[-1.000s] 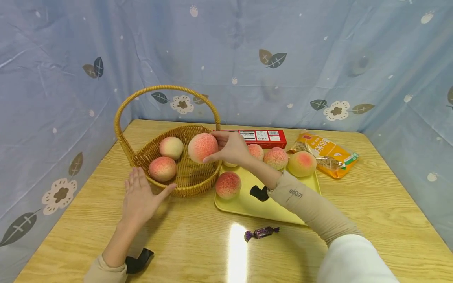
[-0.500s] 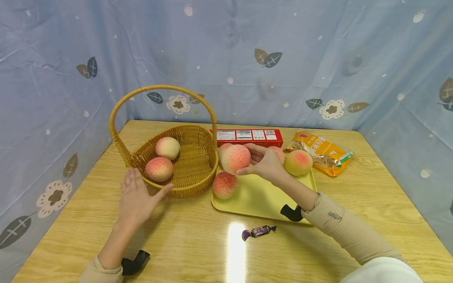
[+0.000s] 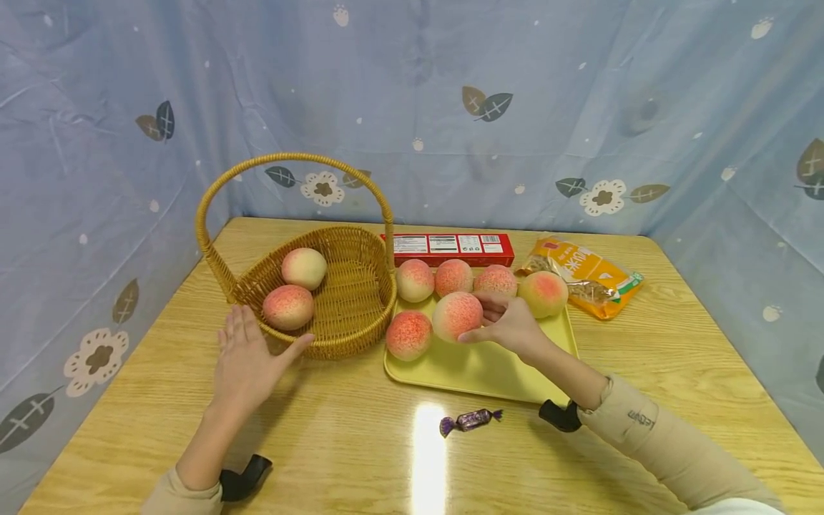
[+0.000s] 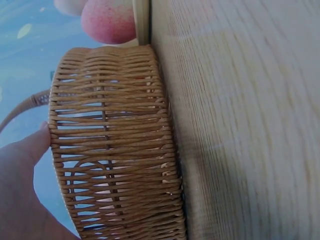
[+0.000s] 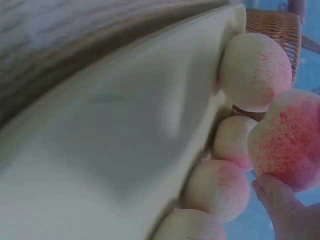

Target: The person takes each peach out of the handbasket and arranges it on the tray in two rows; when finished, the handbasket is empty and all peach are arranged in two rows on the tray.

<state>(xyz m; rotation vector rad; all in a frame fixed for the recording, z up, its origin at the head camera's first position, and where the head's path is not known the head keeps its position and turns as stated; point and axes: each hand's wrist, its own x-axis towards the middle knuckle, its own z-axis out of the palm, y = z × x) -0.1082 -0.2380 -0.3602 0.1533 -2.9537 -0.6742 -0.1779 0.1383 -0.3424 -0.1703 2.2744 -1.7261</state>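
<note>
My right hand holds a pink-and-cream peach between thumb and fingers, over the yellow tray. In the right wrist view the held peach hangs above the tray's floor, beside a row of other peaches. My left hand lies with straight fingers along the near left rim of the wicker basket; in the left wrist view its thumb touches the basket's rim. Two peaches, a pale one and a redder one, sit in the basket's left half.
Several peaches line the tray's back edge, and a red one lies at its left. Behind stand a red box and an orange snack bag. A purple wrapped candy lies in front of the tray.
My right hand has carried the peach from over the basket to the right and down, over the tray. My left hand has stayed at the basket's rim.
</note>
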